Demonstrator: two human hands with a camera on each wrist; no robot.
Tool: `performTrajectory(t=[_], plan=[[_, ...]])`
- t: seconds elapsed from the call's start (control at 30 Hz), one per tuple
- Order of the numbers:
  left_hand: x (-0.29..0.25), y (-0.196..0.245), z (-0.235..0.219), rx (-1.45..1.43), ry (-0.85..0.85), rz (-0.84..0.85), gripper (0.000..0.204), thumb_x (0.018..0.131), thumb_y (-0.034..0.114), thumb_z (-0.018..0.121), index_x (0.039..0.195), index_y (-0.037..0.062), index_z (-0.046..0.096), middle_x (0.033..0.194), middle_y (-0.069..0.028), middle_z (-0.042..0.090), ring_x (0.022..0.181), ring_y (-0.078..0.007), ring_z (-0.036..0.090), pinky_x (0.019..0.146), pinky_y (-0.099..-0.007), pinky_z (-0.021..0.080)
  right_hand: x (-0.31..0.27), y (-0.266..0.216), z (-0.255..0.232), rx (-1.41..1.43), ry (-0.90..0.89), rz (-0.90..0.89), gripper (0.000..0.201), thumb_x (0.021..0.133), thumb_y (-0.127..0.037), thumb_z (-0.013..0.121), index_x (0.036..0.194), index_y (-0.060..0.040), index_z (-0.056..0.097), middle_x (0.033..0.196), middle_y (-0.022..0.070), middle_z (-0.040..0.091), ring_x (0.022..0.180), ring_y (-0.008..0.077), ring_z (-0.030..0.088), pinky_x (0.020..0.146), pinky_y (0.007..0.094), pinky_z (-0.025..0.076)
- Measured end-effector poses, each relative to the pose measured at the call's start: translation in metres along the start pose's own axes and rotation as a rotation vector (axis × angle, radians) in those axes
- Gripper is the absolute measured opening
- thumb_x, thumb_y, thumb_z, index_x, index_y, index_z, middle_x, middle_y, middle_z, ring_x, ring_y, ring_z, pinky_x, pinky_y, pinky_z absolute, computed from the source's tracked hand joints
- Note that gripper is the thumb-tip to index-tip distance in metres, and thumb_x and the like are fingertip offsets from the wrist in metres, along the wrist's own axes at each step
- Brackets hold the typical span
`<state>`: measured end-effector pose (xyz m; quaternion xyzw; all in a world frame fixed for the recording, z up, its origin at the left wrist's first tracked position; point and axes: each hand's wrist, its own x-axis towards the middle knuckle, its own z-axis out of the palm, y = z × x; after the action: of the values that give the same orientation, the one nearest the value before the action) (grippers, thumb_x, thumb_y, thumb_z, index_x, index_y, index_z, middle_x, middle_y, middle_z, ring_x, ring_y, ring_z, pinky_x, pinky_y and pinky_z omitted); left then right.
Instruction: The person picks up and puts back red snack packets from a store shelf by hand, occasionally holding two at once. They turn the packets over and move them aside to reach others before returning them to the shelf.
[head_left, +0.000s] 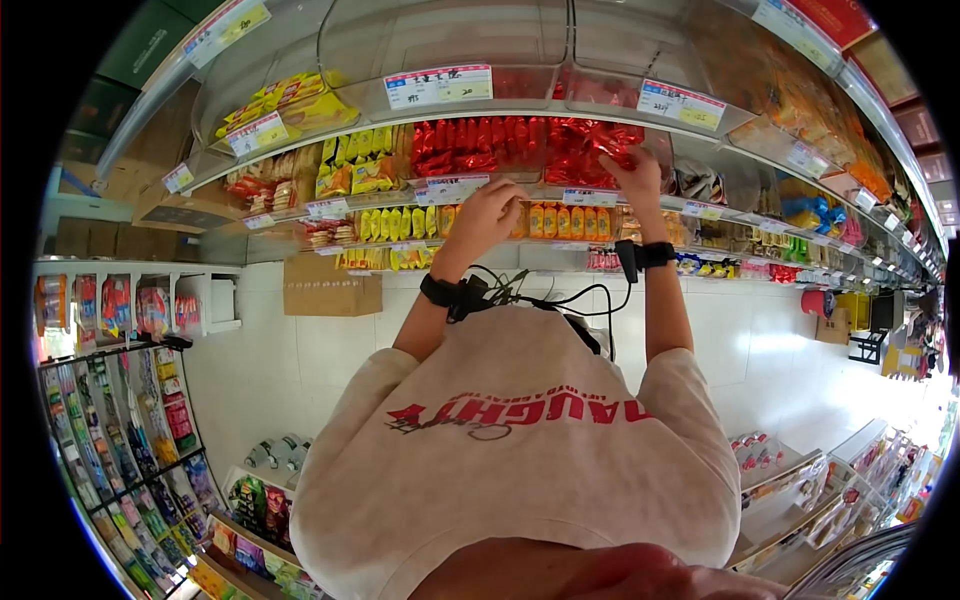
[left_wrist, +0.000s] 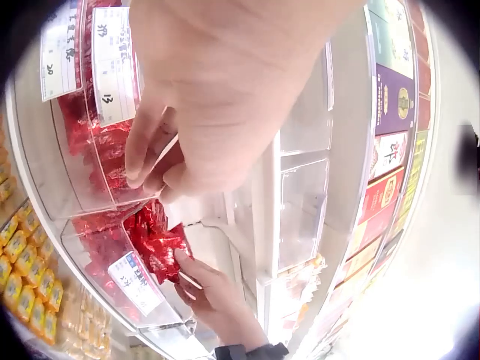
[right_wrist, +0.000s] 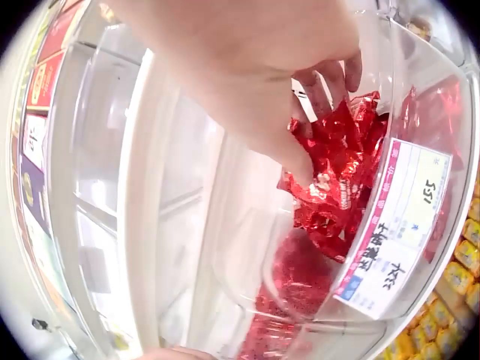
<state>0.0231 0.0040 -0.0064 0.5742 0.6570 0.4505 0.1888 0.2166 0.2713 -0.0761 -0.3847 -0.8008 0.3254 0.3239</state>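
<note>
My right hand [head_left: 636, 175] reaches into a clear plastic bin on the shelf. Its thumb and fingers grip shiny red foil packets [right_wrist: 341, 169], seen close up in the right wrist view. Part of the grip is hidden behind the foil. The left hand [head_left: 487, 222], fingers loosely curled and holding nothing, hovers at the front of the neighbouring bin, which holds more red packets [head_left: 460, 145]. In the left wrist view, its fingertips are near the divider between the two bins. A handwritten price label [right_wrist: 394, 225] is fixed to the front of the right-hand bin.
Yellow packets [head_left: 357, 160] fill the bin to the left. On the shelf below lie orange-and-yellow packets [head_left: 570, 221]. Black cables [head_left: 560, 300] hang between the wrists. A cardboard box [head_left: 332, 286] sits on the floor, and boxed goods [left_wrist: 394, 105] line a higher shelf.
</note>
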Motion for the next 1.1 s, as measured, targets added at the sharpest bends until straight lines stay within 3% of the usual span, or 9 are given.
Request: performTrajectory(t=[0.1, 0.23, 0.33, 0.4, 0.43, 0.53, 0.63, 0.73, 1.1], plan=[[0.002, -0.014, 0.003, -0.244, -0.018, -0.116, 0.019, 0.099, 0.012, 0.064, 0.115, 0.0025, 0.066, 0.106, -0.0099, 0.067, 0.088, -0.0206, 0.070, 0.075, -0.0332, 0.056, -0.017, -0.061, -0.028, 0.324, -0.068, 0.204, 0.040, 0.084, -0.022, 0.086, 0.107, 0.0067, 0.071, 0.091, 0.0071, 0.074, 0.083, 0.0106, 0.066, 0.078, 0.0248, 0.052], [0.003, 0.001, 0.004, -0.580, -0.057, -0.298, 0.034, 0.105, 0.024, 0.062, 0.130, 0.0015, 0.061, 0.118, -0.0100, 0.066, 0.102, -0.0159, 0.068, 0.082, -0.0327, 0.056, -0.039, -0.105, -0.038, 0.616, -0.270, 0.185, 0.038, 0.085, -0.015, 0.085, 0.114, 0.0038, 0.069, 0.100, 0.0060, 0.072, 0.090, 0.0114, 0.066, 0.082, 0.0260, 0.052], [0.010, 0.025, 0.000, -0.589, 0.039, -0.341, 0.042, 0.106, 0.032, 0.060, 0.134, 0.0011, 0.061, 0.127, -0.0115, 0.064, 0.110, -0.0174, 0.065, 0.088, -0.0325, 0.055, -0.053, -0.109, -0.022, 0.627, -0.414, 0.025, 0.040, 0.085, -0.011, 0.085, 0.119, 0.0021, 0.068, 0.109, 0.0052, 0.070, 0.098, 0.0113, 0.065, 0.085, 0.0264, 0.052], [0.012, 0.012, 0.001, -0.462, 0.025, -0.226, 0.045, 0.107, 0.035, 0.058, 0.135, 0.0010, 0.061, 0.130, -0.0126, 0.063, 0.114, -0.0190, 0.063, 0.092, -0.0327, 0.055, -0.063, -0.118, -0.014, 0.602, -0.533, -0.074, 0.042, 0.084, -0.011, 0.086, 0.120, 0.0011, 0.067, 0.113, 0.0045, 0.068, 0.102, 0.0113, 0.064, 0.087, 0.0268, 0.052], [0.013, 0.007, 0.001, -0.398, 0.019, -0.168, 0.047, 0.107, 0.037, 0.057, 0.136, 0.0010, 0.061, 0.132, -0.0132, 0.062, 0.115, -0.0198, 0.063, 0.093, -0.0328, 0.055, -0.067, -0.129, -0.016, 0.609, -0.562, -0.050, 0.033, 0.090, -0.002, 0.078, 0.120, -0.0002, 0.065, 0.106, 0.0004, 0.068, 0.100, 0.0095, 0.063, 0.091, 0.0269, 0.052], [0.011, -0.001, -0.009, -0.426, -0.135, -0.221, 0.044, 0.106, 0.032, 0.060, 0.138, 0.0014, 0.061, 0.133, -0.0127, 0.062, 0.112, -0.0191, 0.064, 0.091, -0.0310, 0.057, -0.072, -0.132, -0.018, 0.730, -0.603, 0.128, 0.040, 0.087, -0.008, 0.083, 0.121, 0.0001, 0.064, 0.108, 0.0025, 0.068, 0.100, 0.0109, 0.064, 0.087, 0.0268, 0.052], [0.008, 0.009, -0.018, -0.665, -0.111, -0.332, 0.035, 0.104, 0.024, 0.063, 0.130, 0.0013, 0.063, 0.126, -0.0109, 0.065, 0.107, -0.0158, 0.065, 0.084, -0.0279, 0.059, -0.070, -0.127, -0.015, 0.844, -0.497, 0.170, 0.036, 0.091, -0.006, 0.079, 0.121, -0.0011, 0.061, 0.107, 0.0020, 0.068, 0.099, 0.0096, 0.064, 0.083, 0.0270, 0.052], [0.005, 0.005, -0.011, -0.853, 0.108, -0.283, 0.026, 0.102, 0.016, 0.066, 0.122, 0.0004, 0.061, 0.120, -0.0068, 0.065, 0.103, -0.0104, 0.065, 0.077, -0.0238, 0.054, -0.064, -0.131, -0.018, 0.803, -0.294, 0.136, 0.034, 0.093, -0.005, 0.076, 0.122, -0.0020, 0.058, 0.107, 0.0024, 0.068, 0.099, 0.0089, 0.064, 0.082, 0.0267, 0.052], [0.004, -0.016, -0.019, -0.650, 0.217, -0.261, 0.022, 0.099, 0.013, 0.070, 0.113, 0.0011, 0.058, 0.104, -0.0061, 0.071, 0.094, -0.0094, 0.065, 0.079, -0.0240, 0.052, -0.059, -0.131, -0.006, 0.846, -0.218, 0.144, 0.041, 0.093, -0.003, 0.075, 0.127, -0.0010, 0.052, 0.110, 0.0092, 0.071, 0.098, 0.0119, 0.067, 0.084, 0.0260, 0.053]])
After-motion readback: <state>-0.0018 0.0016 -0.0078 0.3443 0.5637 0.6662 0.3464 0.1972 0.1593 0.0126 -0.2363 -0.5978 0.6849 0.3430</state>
